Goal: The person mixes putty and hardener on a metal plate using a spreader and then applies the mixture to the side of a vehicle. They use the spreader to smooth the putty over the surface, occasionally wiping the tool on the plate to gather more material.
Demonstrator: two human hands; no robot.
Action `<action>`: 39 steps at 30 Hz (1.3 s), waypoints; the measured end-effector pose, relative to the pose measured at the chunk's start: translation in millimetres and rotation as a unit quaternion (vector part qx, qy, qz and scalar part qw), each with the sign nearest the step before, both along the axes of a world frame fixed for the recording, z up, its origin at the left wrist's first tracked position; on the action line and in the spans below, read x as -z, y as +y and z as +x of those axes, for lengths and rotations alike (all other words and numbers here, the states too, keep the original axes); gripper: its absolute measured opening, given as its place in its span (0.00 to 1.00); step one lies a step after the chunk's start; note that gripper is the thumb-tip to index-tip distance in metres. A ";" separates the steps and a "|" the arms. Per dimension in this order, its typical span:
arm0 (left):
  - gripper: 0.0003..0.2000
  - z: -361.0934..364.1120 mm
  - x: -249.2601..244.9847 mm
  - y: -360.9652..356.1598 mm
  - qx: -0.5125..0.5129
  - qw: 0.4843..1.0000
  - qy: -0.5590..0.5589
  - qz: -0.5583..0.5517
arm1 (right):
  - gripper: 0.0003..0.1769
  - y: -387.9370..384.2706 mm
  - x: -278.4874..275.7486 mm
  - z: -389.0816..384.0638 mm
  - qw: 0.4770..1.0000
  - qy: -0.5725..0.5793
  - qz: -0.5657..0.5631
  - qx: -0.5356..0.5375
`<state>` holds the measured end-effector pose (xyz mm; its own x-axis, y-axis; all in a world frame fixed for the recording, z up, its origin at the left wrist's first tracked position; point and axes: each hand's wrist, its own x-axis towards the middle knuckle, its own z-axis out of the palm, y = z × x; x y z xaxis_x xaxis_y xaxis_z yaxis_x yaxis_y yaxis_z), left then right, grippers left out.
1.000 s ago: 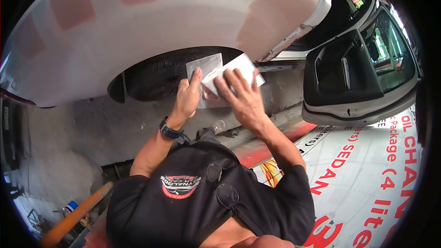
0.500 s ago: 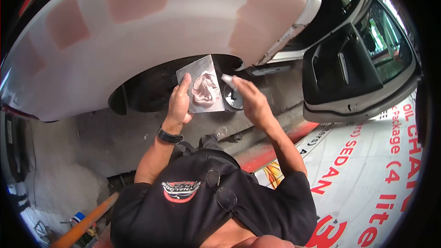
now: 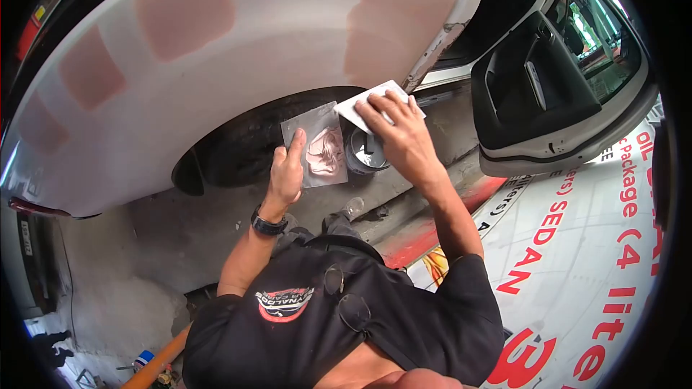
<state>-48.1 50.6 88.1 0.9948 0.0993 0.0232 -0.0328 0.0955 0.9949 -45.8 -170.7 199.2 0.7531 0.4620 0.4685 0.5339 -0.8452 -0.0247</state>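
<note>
My left hand [image 3: 287, 176] grips the lower left edge of a flat mixing plate [image 3: 297, 124], thumb on top. A swirled mound of pinkish body filler [image 3: 326, 155] lies on the plate. In my right hand [image 3: 407, 140] is a white flat spreader [image 3: 351, 111], the fingers laid across its face. Its left corner comes close to the plate's upper right corner. Below the spreader, beside the plate, stands a round can [image 3: 367, 157], partly covered by my right hand.
A white car panel [image 3: 281, 36] with pinkish filler patches [image 3: 184, 11] arches over the dark wheel opening [image 3: 238, 140]. On the right, an open car door [image 3: 537, 94] juts out above a printed banner [image 3: 562, 245]. An orange pole [image 3: 162, 356] is at lower left.
My right hand has moved up and turned, so the spreader now shows its broad face. The plate has shifted slightly down, and the whole view has swung a little.
</note>
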 end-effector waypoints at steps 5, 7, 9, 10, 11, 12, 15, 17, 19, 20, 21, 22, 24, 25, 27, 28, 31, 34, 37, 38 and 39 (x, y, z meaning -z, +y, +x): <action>0.30 3.9 -16.2 4.1 0.087 0.996 -0.005 -0.009 | 0.28 22.6 31.4 -6.1 0.989 0.035 -0.042 -0.134; 0.31 5.0 -18.2 7.3 0.099 0.995 0.006 0.016 | 0.28 26.1 39.7 -13.0 0.983 0.063 -0.038 -0.171; 0.31 12.1 3.8 9.7 0.086 0.995 0.024 0.039 | 0.27 27.6 55.7 -23.9 0.978 0.054 -0.066 -0.188; 0.30 15.1 12.8 11.3 0.087 0.995 0.029 0.024 | 0.27 28.1 60.0 -29.2 0.977 0.054 -0.083 -0.189; 0.28 17.2 21.8 13.5 0.089 0.995 0.035 0.010 | 0.27 28.3 62.3 -34.1 0.975 0.073 -0.090 -0.190; 0.28 17.5 18.2 14.8 0.091 0.995 0.041 -0.005 | 0.27 27.9 64.0 -38.9 0.974 0.071 -0.089 -0.195; 0.26 24.4 -9.0 23.7 0.044 0.983 0.080 -0.162 | 0.26 18.7 65.4 -42.2 0.974 0.092 -0.071 -0.194; 0.26 26.6 -60.1 35.9 0.027 0.914 0.148 -0.378 | 0.28 9.5 60.4 -42.9 0.973 0.143 -0.016 -0.182; 0.28 32.1 -42.6 41.1 0.089 0.896 0.100 -0.424 | 0.32 4.3 32.8 -47.7 0.963 0.167 0.102 -0.188; 0.28 32.7 -28.3 37.3 0.108 0.883 0.090 -0.448 | 0.32 5.4 27.3 -47.7 0.952 0.142 0.174 -0.210; 0.29 32.4 -16.1 33.7 0.129 0.870 0.082 -0.469 | 0.31 7.9 24.4 -48.5 0.934 0.116 0.248 -0.229; 0.31 27.2 -14.7 24.6 0.151 0.849 0.143 -0.485 | 0.31 10.2 23.9 -49.2 0.911 0.090 0.320 -0.244; 0.30 16.0 -13.1 9.3 0.224 0.780 0.207 -0.546 | 0.29 29.5 30.6 -47.6 0.869 0.052 0.406 -0.280; 0.29 13.4 -12.6 2.8 0.242 0.756 0.228 -0.563 | 0.28 36.9 32.8 -46.2 0.843 0.033 0.446 -0.298; 0.25 8.1 -15.1 -5.2 0.218 0.813 0.186 -0.507 | 0.30 38.2 38.7 -40.7 0.880 0.040 0.362 -0.304; 0.25 6.1 -18.4 -7.2 0.207 0.818 0.173 -0.507 | 0.32 34.3 40.5 -38.3 0.909 0.055 0.305 -0.278; 0.26 3.9 -23.8 -2.7 0.184 0.852 0.157 -0.465 | 0.36 24.0 50.8 -21.9 0.964 0.086 0.197 -0.158; 0.25 3.6 -32.7 9.5 0.154 0.886 0.119 -0.421 | 0.35 -4.9 68.9 -4.9 0.996 0.055 -0.026 -0.064; 0.26 7.7 -31.5 13.5 0.088 0.935 0.054 -0.340 | 0.35 -5.3 51.5 -11.0 0.999 0.040 -0.027 -0.023; 0.26 7.5 -27.2 12.5 0.073 0.944 0.060 -0.317 | 0.35 0.5 38.7 -13.6 0.998 0.027 0.048 -0.019; 0.27 8.1 -22.5 11.7 0.061 0.952 0.065 -0.292 | 0.35 6.2 33.8 -16.1 0.992 0.012 0.125 -0.011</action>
<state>-40.0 62.3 110.5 0.9906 -0.0589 -0.1237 0.1330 0.6287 0.7662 -61.9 -164.5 165.4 0.7564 0.3502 0.5524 0.5485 -0.7997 -0.2441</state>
